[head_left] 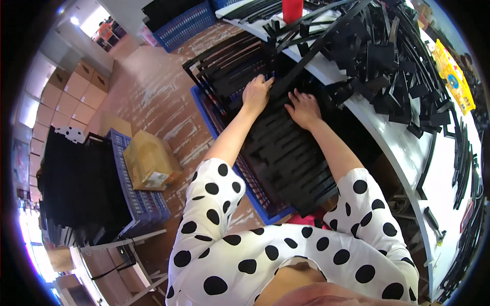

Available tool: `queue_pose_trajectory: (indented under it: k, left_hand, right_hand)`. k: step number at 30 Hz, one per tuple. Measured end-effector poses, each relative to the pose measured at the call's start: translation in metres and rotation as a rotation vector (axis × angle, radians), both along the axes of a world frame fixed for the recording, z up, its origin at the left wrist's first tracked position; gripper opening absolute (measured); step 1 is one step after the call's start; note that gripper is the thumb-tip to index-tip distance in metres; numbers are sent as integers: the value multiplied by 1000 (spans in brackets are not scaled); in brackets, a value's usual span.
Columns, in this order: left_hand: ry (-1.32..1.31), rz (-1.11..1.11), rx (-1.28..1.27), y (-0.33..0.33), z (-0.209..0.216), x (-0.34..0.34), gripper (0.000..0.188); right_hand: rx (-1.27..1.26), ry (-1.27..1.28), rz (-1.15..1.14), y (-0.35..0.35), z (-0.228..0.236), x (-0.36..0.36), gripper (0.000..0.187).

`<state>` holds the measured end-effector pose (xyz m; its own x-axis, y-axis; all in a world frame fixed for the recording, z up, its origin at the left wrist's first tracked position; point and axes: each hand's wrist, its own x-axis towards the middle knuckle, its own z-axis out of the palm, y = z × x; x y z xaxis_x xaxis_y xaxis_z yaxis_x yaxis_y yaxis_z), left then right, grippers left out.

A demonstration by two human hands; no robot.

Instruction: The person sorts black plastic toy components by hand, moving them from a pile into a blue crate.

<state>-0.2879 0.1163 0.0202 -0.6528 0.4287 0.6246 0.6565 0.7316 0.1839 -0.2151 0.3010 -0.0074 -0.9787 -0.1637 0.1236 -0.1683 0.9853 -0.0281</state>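
Note:
Black flat frame pieces (286, 158) are stacked in overlapping rows in a blue plastic crate (258, 206) in front of me. My left hand (256, 95) is at the far part of the stack, its fingers curled over the edge of a black frame piece (232, 69). To its right, my right hand (304, 108) lies on the dark pieces, thumb and fingers apart, with nothing visible in its grasp. A long black strip (316, 51) slants from between the hands up toward the table. What lies under both sets of fingertips is hidden.
The white table (380, 137) curves along my right, heaped with black strips and pieces (380, 66). It also bears a yellow packet (454, 76) and a red cylinder (292, 10). Left stand a cardboard box (150, 160), another blue crate (148, 206) and stacked cartons (71, 104).

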Motion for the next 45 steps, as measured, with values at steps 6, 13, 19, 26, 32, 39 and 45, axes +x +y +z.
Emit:
queue_pose_trajectory:
  k: [6,13,19,26,32,39,45]
  left_hand:
    - [-357,-25,-4,8,9,10,40]
    - [-437,-67,442,-76,43,-2,29]
    - [-609,173,1203,-110,-40,99,65]
    - [-1254,7,1849,-22,-67,150,71]
    - [-1089,282,1851,-42,-63,92,81]
    - [-985,113,1424,-11,-64,86,102]
    - [-1044,440,1125,-6,-56,81,119]
  right_hand:
    - [32,498,4,-1,3,16,51]
    - [-124,209,71,10,-5,25,57]
    - [-84,135,37,10,2,19,62]
    - [-87,218,165,17,-1,30,61]
    - [-267,477,343,-11,21,67,59]
    - [-194,168,311,-11,-19,84,62]
    - [-267,134,313,-12,-13,90,63]
